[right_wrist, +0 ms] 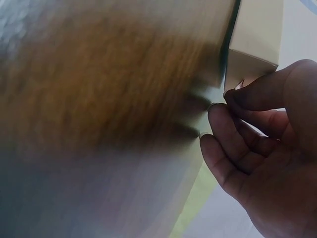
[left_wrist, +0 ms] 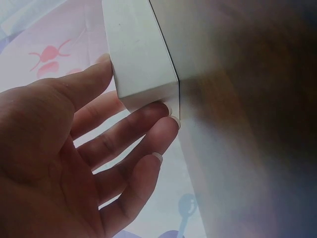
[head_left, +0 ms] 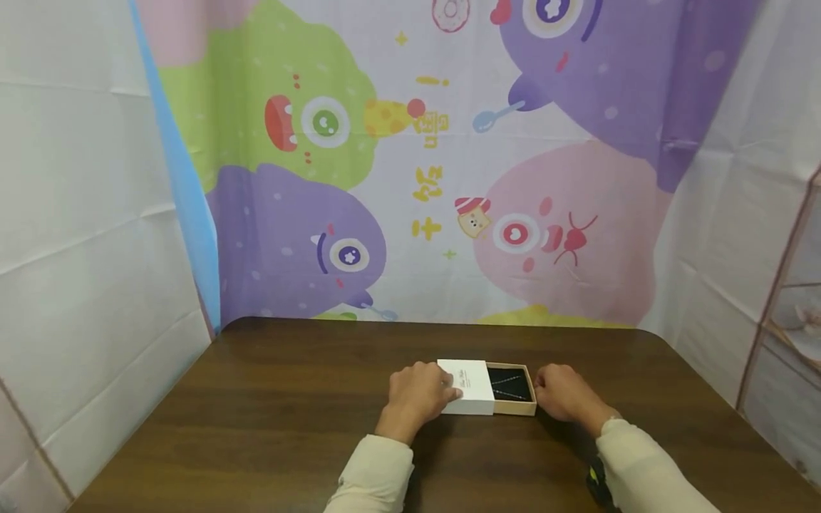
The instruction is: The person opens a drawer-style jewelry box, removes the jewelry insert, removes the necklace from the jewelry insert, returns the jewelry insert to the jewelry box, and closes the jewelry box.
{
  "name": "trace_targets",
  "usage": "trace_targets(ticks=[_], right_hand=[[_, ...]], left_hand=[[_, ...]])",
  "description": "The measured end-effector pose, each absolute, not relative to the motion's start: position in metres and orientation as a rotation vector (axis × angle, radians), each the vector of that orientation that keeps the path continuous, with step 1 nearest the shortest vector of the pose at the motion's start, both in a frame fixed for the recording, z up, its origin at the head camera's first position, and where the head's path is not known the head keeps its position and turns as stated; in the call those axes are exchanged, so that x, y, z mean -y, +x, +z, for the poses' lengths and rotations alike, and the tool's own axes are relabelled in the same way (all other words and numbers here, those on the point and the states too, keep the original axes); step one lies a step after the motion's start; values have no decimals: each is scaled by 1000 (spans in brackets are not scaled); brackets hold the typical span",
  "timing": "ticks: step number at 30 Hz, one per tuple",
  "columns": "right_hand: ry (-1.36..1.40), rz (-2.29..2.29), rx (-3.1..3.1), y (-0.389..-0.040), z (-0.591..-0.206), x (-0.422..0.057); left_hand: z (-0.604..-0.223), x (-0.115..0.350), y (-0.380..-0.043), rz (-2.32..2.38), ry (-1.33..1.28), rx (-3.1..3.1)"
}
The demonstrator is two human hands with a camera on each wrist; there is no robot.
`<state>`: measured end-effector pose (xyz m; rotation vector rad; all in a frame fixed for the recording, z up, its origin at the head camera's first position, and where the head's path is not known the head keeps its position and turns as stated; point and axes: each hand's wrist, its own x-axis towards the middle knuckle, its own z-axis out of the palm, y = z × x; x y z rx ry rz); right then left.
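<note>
A jewelry box lies on the table, its white sleeve (head_left: 467,388) printed with dark script. Out of the sleeve's right end projects a tan drawer (head_left: 515,408), with a thin silver chain necklace (head_left: 509,395) on a black insert (head_left: 503,374). My left hand (head_left: 417,393) grips the sleeve's left end, thumb against one side and fingers at the end and far side. At the drawer's right end, my right hand (head_left: 567,393) has curled fingers. In the right wrist view its thumb and forefinger pinch a small pull tab (right_wrist: 239,85) on the drawer end.
The dark brown wooden table (head_left: 269,413) has rounded far corners. Behind it hangs a cloth backdrop (head_left: 398,271) with cartoon monsters. Pale cloth walls (head_left: 83,214) stand at both sides. A dark strap (head_left: 598,481) shows at the right sleeve.
</note>
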<state>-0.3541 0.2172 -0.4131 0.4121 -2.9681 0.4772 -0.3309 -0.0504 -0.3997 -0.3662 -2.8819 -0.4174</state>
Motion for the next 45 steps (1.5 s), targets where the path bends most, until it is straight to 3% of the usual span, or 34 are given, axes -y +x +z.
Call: trace_targets(ticks=[45], right_hand=[[392,478,2982,-352,-410,-219]], left_hand=[[-399,51,-332,-389,-361,2887]])
